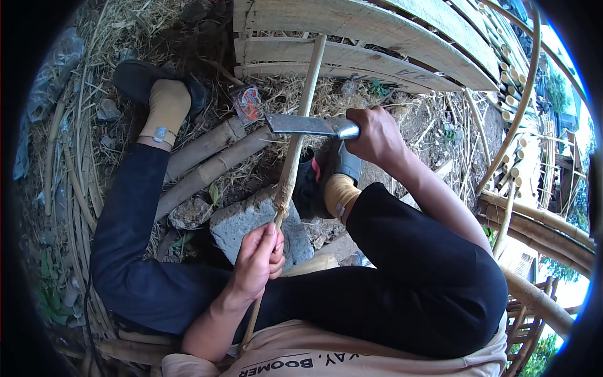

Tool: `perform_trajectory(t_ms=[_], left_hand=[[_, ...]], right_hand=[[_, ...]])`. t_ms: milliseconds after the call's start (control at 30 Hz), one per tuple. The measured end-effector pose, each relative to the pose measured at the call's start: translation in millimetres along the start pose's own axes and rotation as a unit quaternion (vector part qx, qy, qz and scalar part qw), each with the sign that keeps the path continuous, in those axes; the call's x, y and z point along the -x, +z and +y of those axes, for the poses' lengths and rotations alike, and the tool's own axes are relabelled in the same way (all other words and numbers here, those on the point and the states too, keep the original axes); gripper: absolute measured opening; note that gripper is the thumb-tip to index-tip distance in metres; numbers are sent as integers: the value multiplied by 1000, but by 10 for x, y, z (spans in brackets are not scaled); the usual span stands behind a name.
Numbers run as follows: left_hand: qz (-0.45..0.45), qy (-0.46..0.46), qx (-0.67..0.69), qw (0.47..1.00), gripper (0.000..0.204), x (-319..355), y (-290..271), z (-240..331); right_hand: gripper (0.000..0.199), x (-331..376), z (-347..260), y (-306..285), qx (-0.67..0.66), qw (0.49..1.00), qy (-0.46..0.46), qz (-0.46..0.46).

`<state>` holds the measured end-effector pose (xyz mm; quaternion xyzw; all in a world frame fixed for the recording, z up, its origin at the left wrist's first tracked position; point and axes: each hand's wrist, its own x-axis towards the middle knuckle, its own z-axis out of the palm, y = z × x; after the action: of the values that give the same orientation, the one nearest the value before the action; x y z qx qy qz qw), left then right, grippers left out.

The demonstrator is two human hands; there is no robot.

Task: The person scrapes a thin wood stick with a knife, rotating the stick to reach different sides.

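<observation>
My left hand (259,257) is closed around a long, thin bamboo stick (293,164), just below a rough, frayed node. The stick slants up and away from my lap, its far end over the wooden slats. In my right hand (375,137) is the handle of a machete (304,125), its broad metal blade pointing left. The blade lies across the stick, above the node; whether it cuts into the stick I cannot tell. My right fingers wrap round the handle and mostly hide it.
A grey stone block (251,226) sits between my legs. Two thick bamboo poles (213,164) lie on the straw-strewn ground at left, near a crumpled packet (248,104). A slatted wooden pallet (364,22) stands ahead. Stacked bamboo (516,154) and a rail (537,298) are at right.
</observation>
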<state>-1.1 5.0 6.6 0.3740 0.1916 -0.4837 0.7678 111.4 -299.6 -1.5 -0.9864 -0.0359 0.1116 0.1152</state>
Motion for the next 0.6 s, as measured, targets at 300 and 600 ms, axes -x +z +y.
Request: perform_trajectory(t_ms=[300,600], left_hand=[[-21,-17,60,998,41,22,-26,37],[-6,-1,17,1000,37,50,17,-22]], right_hand=[[12,39,-42,38,-30,999,-19,33],[15,-155,152,-115,4,999,24,42]])
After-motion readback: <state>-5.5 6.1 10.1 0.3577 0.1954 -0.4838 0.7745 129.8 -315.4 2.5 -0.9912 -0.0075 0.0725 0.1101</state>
